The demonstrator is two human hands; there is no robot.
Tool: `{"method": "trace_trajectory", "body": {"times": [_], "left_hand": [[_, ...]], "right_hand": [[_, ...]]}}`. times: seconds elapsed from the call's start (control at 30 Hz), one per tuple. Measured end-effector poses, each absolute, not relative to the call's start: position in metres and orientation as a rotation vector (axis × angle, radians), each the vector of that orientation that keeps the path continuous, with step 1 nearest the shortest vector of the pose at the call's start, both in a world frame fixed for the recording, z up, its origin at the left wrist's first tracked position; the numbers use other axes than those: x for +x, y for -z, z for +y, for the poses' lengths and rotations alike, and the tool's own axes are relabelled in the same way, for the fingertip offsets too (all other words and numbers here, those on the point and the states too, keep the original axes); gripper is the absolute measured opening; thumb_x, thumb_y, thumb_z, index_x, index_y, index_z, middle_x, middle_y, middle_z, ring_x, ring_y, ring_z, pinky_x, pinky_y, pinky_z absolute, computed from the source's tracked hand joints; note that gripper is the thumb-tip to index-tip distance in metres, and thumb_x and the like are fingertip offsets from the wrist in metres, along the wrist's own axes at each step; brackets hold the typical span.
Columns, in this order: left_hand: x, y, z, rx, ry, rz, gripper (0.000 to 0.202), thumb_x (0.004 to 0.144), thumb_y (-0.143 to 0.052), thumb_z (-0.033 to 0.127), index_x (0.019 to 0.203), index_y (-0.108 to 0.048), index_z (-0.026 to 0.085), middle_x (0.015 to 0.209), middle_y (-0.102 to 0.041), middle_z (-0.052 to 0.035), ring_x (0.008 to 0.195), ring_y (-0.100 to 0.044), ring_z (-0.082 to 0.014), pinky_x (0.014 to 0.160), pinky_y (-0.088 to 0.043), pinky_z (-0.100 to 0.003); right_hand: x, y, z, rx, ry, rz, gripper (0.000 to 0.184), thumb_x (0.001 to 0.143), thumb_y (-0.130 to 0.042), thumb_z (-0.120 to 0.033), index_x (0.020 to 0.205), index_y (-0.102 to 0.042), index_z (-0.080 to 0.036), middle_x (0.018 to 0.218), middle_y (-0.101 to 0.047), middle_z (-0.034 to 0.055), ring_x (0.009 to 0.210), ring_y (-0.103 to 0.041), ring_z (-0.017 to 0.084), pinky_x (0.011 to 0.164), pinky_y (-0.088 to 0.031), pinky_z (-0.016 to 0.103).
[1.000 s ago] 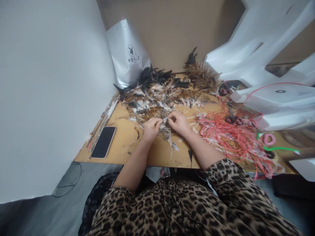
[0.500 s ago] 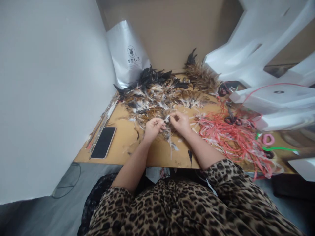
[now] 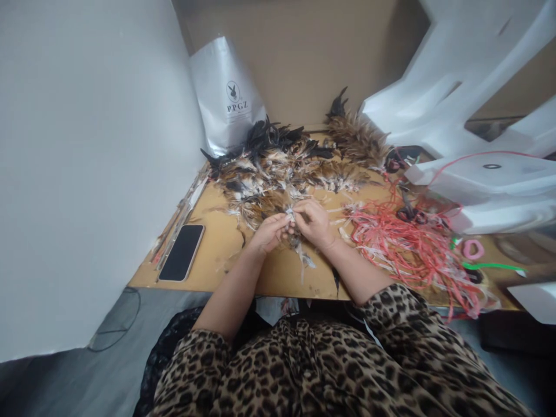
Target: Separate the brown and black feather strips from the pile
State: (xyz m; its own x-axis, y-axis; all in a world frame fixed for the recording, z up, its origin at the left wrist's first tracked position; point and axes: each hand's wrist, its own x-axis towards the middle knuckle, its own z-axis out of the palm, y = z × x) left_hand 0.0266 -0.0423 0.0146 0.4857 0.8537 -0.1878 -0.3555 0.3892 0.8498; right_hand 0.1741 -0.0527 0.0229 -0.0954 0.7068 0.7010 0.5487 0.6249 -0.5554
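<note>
My left hand and my right hand meet over the middle of a wooden table. Both pinch a small bunch of feathers between their fingertips, with the fingers curled. Pale wisps hang down from the bunch towards the table's front edge. Just behind my hands lies a wide heap of brown, black and white feathers.
A black phone lies on the table's left side by the white wall. A silver bag stands at the back. A tangle of red strings spreads right of my hands, with scissors, a pink ring and white foam pieces.
My hands have drawn closer together over the bunch, and the left hand has slid slightly right. The heap, the phone and the strings lie as before.
</note>
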Motion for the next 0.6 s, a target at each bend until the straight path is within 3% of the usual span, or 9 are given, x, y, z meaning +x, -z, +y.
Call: {"method": "trace_trajectory", "body": {"times": [0.17,0.4,0.6], "left_hand": [[0.027,-0.022,-0.042,0.930,-1.017,0.863,0.032,0.058,-0.071,0.034,0.072,-0.052,0.013,0.061,-0.060,-0.0005,0.051,-0.056,-0.0071,0.041,-0.034,-0.015],[0.033,-0.024,-0.046,1.212,-1.146,1.153,0.026,0.061,-0.066,0.033,0.069,-0.049,0.015,0.048,-0.056,0.0024,0.038,-0.046,-0.0059,0.040,-0.033,-0.017],[0.030,-0.013,-0.045,1.792,-1.354,1.263,0.011,0.070,-0.057,0.028,0.068,-0.055,0.017,0.059,-0.054,0.0016,0.052,-0.048,-0.0071,0.051,-0.037,-0.020]], "right_hand": [[0.172,-0.021,-0.051,-1.045,-0.205,-1.763,0.007,0.075,-0.049,-0.018,0.077,-0.056,-0.020,0.083,-0.061,0.0054,0.082,-0.055,0.017,0.076,-0.042,0.032],[0.172,-0.017,-0.046,-1.094,-0.343,-1.562,0.007,0.072,-0.050,-0.018,0.076,-0.056,-0.018,0.077,-0.057,0.0033,0.073,-0.053,0.014,0.070,-0.042,0.028],[0.168,-0.022,-0.046,-1.178,-0.824,-1.378,0.015,0.069,-0.057,-0.030,0.074,-0.058,-0.017,0.069,-0.057,0.0006,0.062,-0.050,0.011,0.061,-0.041,0.025]]}}
